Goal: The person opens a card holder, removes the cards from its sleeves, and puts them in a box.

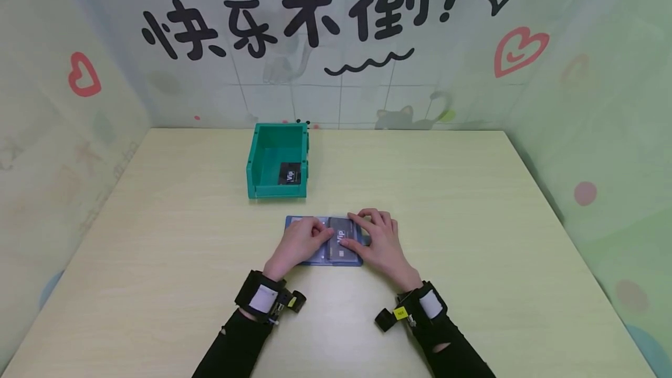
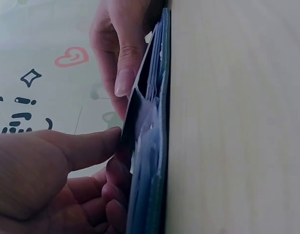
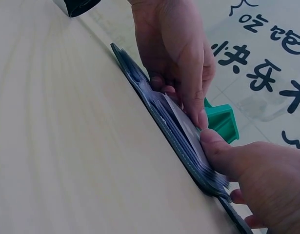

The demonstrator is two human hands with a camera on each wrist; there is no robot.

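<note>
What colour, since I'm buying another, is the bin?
Teal green; the bin shows best in the head view.

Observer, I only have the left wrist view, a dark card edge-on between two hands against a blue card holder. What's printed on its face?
Observer: The head view shows the card reads "Vip".
Operator: Anything farther off that I'm missing?
Observer: Yes, a green bin stands beyond the card holder, toward the person's left.
Operator: Is it empty?
Observer: No, a second card, black, lies inside near the front right corner.
</note>
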